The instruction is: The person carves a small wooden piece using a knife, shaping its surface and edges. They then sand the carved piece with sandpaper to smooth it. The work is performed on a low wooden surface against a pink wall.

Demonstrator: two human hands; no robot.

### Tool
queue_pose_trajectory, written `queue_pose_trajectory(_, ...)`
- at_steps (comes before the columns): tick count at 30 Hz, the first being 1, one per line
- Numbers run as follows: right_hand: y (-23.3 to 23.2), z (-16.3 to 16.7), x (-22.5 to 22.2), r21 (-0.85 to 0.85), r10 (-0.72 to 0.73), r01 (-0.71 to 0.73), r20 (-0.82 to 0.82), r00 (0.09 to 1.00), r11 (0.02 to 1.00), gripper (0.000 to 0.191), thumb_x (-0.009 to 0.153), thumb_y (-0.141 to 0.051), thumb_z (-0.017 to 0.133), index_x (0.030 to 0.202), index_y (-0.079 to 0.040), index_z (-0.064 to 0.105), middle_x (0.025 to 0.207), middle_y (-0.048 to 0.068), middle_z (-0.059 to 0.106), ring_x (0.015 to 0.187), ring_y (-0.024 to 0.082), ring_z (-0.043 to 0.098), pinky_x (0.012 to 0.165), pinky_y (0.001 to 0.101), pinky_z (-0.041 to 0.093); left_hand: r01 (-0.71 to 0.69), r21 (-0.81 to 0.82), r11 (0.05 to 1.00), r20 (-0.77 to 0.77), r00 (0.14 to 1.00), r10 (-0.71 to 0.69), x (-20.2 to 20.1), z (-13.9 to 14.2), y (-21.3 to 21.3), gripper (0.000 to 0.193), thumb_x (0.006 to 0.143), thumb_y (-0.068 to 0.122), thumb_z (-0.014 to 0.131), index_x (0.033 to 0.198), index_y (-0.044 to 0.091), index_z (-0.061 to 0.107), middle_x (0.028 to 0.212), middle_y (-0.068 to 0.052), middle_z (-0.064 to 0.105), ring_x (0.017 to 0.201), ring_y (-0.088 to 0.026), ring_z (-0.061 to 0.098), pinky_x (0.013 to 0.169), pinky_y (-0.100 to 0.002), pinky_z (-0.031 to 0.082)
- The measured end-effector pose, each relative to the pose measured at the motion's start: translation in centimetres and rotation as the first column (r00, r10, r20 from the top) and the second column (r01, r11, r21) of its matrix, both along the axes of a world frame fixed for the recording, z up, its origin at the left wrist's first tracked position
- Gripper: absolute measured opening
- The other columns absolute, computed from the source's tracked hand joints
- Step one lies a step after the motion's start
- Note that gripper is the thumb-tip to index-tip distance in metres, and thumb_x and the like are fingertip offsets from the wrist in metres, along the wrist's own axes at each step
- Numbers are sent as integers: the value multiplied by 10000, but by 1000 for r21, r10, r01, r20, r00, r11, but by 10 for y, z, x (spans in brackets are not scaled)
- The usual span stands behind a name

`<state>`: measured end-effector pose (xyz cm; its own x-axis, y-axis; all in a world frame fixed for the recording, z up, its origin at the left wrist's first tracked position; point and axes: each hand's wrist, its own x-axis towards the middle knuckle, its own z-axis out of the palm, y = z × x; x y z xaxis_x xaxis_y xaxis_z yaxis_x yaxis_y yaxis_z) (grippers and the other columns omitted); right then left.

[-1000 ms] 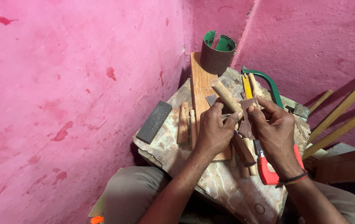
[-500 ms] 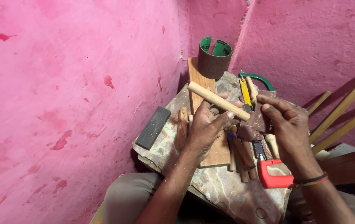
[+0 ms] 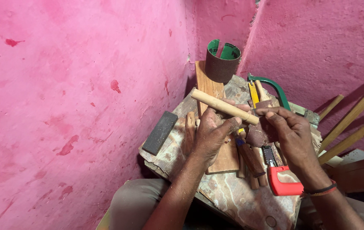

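Nearest the person, a red-handled saw (image 3: pixel 285 181) lies on the worn, marbled work surface (image 3: pixel 233 200), beside short brown wooden pieces (image 3: pixel 250 159). Above these, the left hand (image 3: pixel 211 134) grasps a pale, round wooden dowel (image 3: pixel 224 106), its fingers wrapped around the rod, which slants up to the left over the surface. The right hand (image 3: pixel 290 134) meets the dowel's lower end, fingers clenched on a small piece of brown sandpaper (image 3: pixel 256 136). A dark grey sharpening block (image 3: pixel 160 132) rests at the surface's left edge. Farther back lie a flat wooden board (image 3: pixel 207 85), a green-framed hacksaw (image 3: pixel 275 87), and a dark roll with a green inside (image 3: pixel 222 61) against the pink wall (image 3: pixel 84 85).
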<state>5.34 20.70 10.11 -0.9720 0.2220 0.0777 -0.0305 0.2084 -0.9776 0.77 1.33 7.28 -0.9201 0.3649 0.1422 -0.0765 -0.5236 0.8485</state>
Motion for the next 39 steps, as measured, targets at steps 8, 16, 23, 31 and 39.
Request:
queue_pose_trajectory(8,-1,-6,-3,93,115,-119,41,993,989,275,1027,-247,620,1092,-20,761,782,27,687,701,74,593,617,242,505,42,59,997,-71,997,-38,-2,-2,3,320,963,-42,678,1269,-16,590,1197,-149,694,1013,-176,680,812,-282,602)
queue_pose_trajectory(16,13,-1,-9,-248,46,-45,1,999,968,193,1017,-190,627,1109,-35,697,963,17,714,849,79,671,775,241,569,267,331,905,16,957,-288,-1,19,-17,666,1037,463,581,1351,-124,558,1338,-263,645,1228,-306,682,1091,-440,569)
queue_pose_trajectory(23,24,7,-5,-189,154,-164,-65,986,968,210,1041,-184,645,1175,-33,704,1025,29,691,901,86,644,793,249,556,518,410,751,55,807,-587,-9,29,-39,804,1089,563,500,1437,-161,523,1307,-376,634,1128,-359,715,860,-364,598)
queue_pose_trajectory(31,19,0,-6,-98,157,-160,-36,987,982,231,989,-161,643,1163,-29,719,1000,60,738,882,106,692,781,266,595,446,-6,895,159,884,-439,0,6,-3,500,971,292,692,1308,-40,530,1060,-252,701,857,-252,743,724,-333,647)
queue_pose_trajectory(39,17,7,-11,-420,-81,84,23,996,904,287,994,-59,591,1274,-36,649,1036,61,716,808,112,669,659,289,583,75,-79,994,69,995,-70,-12,-21,9,449,940,242,702,1263,-18,530,1067,-145,719,953,-193,725,835,-335,615)
